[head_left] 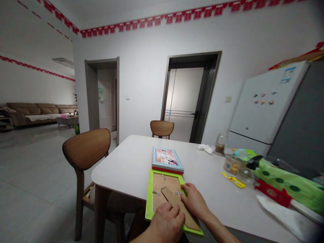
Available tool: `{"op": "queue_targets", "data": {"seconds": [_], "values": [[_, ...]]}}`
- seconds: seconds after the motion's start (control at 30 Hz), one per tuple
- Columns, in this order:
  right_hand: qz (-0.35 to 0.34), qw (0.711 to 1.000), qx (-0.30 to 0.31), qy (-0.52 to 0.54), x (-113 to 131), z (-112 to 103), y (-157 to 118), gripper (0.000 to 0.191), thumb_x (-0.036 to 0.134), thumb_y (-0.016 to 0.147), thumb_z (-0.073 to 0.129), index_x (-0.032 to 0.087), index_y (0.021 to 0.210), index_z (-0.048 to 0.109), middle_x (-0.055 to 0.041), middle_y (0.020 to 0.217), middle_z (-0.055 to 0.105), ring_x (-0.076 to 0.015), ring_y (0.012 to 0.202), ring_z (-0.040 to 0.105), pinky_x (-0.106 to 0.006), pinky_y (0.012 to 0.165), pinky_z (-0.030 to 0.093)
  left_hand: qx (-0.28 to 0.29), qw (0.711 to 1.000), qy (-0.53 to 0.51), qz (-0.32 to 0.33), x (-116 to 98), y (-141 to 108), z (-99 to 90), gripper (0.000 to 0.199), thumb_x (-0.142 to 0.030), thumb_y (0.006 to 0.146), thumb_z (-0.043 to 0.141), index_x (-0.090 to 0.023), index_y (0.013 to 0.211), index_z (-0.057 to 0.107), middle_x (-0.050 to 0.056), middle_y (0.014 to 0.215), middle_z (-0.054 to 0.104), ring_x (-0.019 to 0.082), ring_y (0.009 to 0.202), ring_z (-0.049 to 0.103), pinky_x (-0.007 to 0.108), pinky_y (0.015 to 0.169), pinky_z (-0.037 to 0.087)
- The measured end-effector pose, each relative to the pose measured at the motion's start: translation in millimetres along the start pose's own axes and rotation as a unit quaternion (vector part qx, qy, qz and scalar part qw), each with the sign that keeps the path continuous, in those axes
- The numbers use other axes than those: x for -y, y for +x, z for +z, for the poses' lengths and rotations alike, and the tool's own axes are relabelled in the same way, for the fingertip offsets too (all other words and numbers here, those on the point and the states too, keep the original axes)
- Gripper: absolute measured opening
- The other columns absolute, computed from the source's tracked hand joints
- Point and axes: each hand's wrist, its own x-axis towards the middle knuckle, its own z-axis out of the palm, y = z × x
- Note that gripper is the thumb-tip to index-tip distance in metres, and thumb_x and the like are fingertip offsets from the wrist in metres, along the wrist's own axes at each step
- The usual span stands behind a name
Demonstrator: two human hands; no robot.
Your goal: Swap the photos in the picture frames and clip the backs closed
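Note:
A lime-green picture frame [150,195] lies back side up at the table's near edge, partly overhanging it. Its brown backboard [159,182] has small metal clips and a slanted stand leg [168,195]. My left hand [168,217] is closed, its curled fingers pressed on the lower backboard and stand leg. At the right edge, my right hand [194,199] grips the frame, fingertips close to the right-hand clip. Just beyond lies a light-blue picture frame [167,158] holding a photo, stacked over something red.
A white table [126,162] carries crumpled tissue [205,148], a glass jar [221,145], a clear food container [232,164], a yellow strip [234,180] and a green package [291,180] on the right. Wooden chairs [87,148] stand left and behind. A fridge [265,101] is at right.

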Motion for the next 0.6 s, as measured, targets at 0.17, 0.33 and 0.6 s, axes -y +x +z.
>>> {"op": "queue_targets", "data": {"seconds": [0.17, 0.33, 0.6], "values": [[-0.031, 0.999, 0.015, -0.013, 0, -4, 3, 0.031, 0.016, 0.064, 0.043, 0.014, 0.088, 0.063, -0.0105, 0.098, 0.057, -0.0173, 0.091, 0.053, -0.022, 0.080, 0.036, 0.012, 0.984, -0.147, -0.096, 28, -10, -12.4, 0.042, -0.037, 0.068, 0.058, -0.021, 0.105, 0.049, 0.003, 0.113, 0.053, 0.020, 0.099, 0.047, 0.030, 0.089, 0.034], [-0.023, 0.999, 0.020, -0.029, 5, -3, 4, 0.026, 0.017, 0.066, 0.041, 0.016, 0.077, 0.065, -0.0091, 0.087, 0.059, -0.0170, 0.078, 0.057, -0.023, 0.069, 0.038, -0.010, 0.940, -0.182, -0.289, 74, -20, -9.6, 0.045, -0.027, 0.069, 0.051, -0.014, 0.112, 0.047, 0.008, 0.115, 0.051, 0.021, 0.106, 0.044, 0.029, 0.091, 0.032], [-0.011, 0.999, 0.001, -0.044, 10, -3, 4, 0.029, 0.019, 0.071, 0.039, 0.016, 0.084, 0.065, -0.0116, 0.089, 0.058, -0.0196, 0.076, 0.055, -0.028, 0.067, 0.038, -0.022, 0.936, -0.199, -0.291, 78, -19, 0.9, 0.041, -0.024, 0.068, 0.048, -0.015, 0.107, 0.050, 0.005, 0.115, 0.051, 0.018, 0.104, 0.046, 0.024, 0.090, 0.032]]}}
